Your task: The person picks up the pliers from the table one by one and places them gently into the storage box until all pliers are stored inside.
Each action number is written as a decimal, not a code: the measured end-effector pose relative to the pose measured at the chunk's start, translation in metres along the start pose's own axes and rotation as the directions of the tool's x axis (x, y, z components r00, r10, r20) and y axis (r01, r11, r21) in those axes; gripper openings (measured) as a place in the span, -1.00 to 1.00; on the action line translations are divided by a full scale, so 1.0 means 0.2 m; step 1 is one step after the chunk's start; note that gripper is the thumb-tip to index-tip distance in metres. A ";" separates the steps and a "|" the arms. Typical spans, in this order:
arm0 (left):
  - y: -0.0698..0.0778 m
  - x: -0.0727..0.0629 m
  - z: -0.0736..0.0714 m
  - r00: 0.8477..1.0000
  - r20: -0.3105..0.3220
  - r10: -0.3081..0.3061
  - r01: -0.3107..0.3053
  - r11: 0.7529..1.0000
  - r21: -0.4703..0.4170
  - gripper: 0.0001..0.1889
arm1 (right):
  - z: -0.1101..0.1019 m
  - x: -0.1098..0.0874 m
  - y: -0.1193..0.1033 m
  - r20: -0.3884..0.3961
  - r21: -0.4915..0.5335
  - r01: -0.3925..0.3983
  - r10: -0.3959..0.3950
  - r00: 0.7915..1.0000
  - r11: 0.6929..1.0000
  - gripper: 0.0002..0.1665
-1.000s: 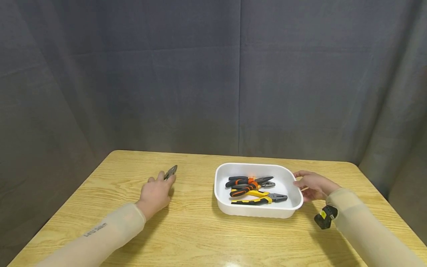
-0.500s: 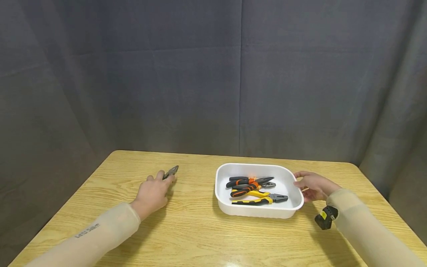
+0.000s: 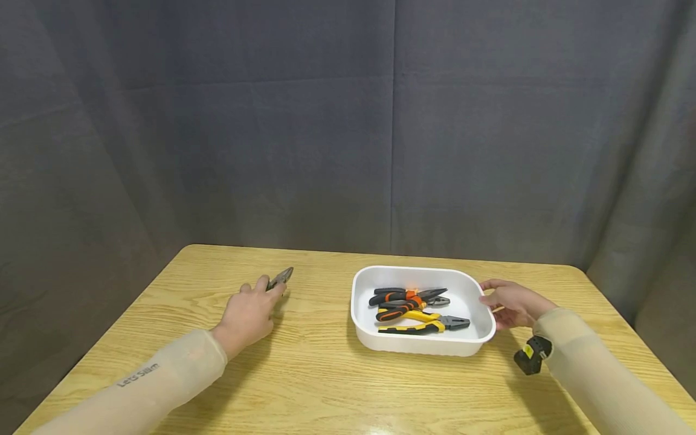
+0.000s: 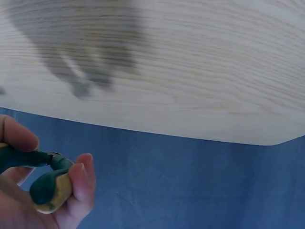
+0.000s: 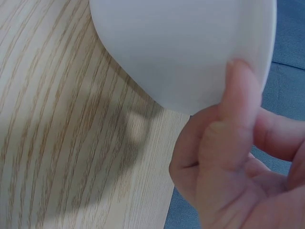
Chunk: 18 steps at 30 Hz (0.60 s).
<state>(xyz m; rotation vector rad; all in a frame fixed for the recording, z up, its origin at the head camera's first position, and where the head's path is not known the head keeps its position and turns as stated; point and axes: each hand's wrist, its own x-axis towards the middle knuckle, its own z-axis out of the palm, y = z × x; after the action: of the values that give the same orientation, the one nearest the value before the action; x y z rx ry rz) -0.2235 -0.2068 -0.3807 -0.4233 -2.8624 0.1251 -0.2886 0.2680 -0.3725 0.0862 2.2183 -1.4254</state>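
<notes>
My left hand (image 3: 247, 317) holds a pair of pliers (image 3: 281, 277) over the left part of the table. Grey jaws point away from me past the fingers, and green-and-yellow handles (image 4: 52, 188) show in the left wrist view between curled fingers. At the right end of a white plastic tray (image 3: 424, 345), my right hand (image 3: 513, 304) grips the rim, with one digit pressed against the outer wall in the right wrist view. Inside the tray lie orange-and-black pliers (image 3: 399, 309) and yellow-and-black pliers (image 3: 421, 327). Another plier head (image 3: 438, 301) shows partly beneath the orange ones.
The wooden table (image 3: 321, 386) has rounded far corners. A grey curtain (image 3: 283, 139) hangs behind it and along both sides. A small black device (image 3: 530, 356) is strapped at my right wrist.
My left hand has shifted slightly left, and the plier jaws now point a little farther right and away. My right hand and the tray stay in place.
</notes>
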 end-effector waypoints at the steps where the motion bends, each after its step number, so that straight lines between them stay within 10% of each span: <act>1: 0.00 0.00 0.00 1.000 0.000 0.002 -0.002 1.000 0.002 -0.48 | 0.00 0.00 0.00 0.000 -0.003 -0.001 0.001 1.000 1.000 -0.53; 18: 0.03 0.00 -0.04 0.999 -0.009 0.040 -0.040 0.999 0.018 -0.46 | 0.00 0.01 0.01 0.001 0.000 -0.003 0.003 1.000 1.000 -0.52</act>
<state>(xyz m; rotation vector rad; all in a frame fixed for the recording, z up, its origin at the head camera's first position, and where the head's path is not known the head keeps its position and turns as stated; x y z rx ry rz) -0.2202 -0.2007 -0.3738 -0.4772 -2.8426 0.1551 -0.2897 0.2683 -0.3742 0.0884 2.2159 -1.4241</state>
